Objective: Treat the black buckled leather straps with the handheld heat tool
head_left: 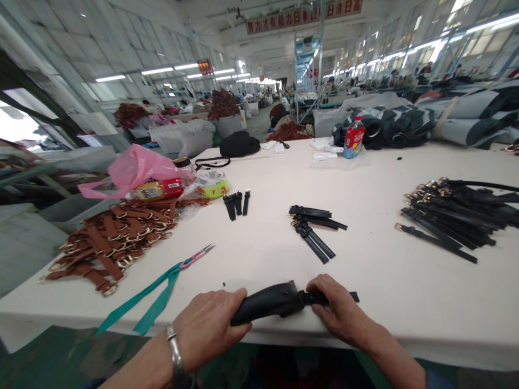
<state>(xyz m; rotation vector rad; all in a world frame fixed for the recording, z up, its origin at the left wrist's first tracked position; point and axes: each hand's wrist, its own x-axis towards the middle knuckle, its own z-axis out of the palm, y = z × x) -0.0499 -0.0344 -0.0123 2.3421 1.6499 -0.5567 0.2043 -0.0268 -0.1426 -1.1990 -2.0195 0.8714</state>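
My left hand (214, 319), with a silver bracelet at the wrist, is closed around one end of a thick, curved black leather-looking piece (267, 301). My right hand (338, 308) pinches a short black strap (320, 298) that meets the far end of this piece; the strap's tip sticks out to the right of my fingers. Both hands are just above the table's front edge. Beyond them lie several black buckle straps (312, 240) in a small bunch. Thread snips (197, 256) with a green ribbon tied on rest to the left.
On the white table (259, 232) are a pile of brown straps with metal rings (117, 232) at left, small black straps (237, 204), and a large black strap pile (450, 213) at right. Bottles (354, 138), a pink bag (138, 170) and a black cloth item (239, 144) stand farther back.
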